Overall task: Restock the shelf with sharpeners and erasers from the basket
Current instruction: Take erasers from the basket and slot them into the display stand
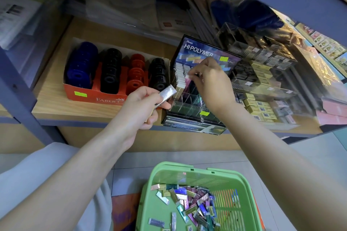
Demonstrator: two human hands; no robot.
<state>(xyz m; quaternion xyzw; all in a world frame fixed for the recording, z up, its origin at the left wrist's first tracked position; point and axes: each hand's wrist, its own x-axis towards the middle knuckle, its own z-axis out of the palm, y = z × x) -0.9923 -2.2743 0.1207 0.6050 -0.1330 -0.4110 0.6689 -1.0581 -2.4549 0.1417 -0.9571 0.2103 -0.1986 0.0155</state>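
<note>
My left hand (143, 108) grips slim silver-wrapped erasers (167, 94) in front of the shelf edge. Over the black Pentel eraser display box (195, 118), my right hand (210, 78) pinches a small white eraser (187, 77) at the upper rows of white erasers. The display's lower clear compartments look mostly bare. Below, on the floor, a green basket (163, 172) holds several slim erasers (195, 204) in shiny coloured wrappers. An orange Faber-Castell tray (105, 96) with blue, black and red round sharpeners (110, 73) stands left of the display.
The wooden shelf (56, 99) has blue metal uprights at the left and a blue shelf overhead. Clear racks of boxed erasers (262, 84) stand right of the display. Plastic-wrapped stock fills the shelf's back. My knee in grey fabric is at lower left.
</note>
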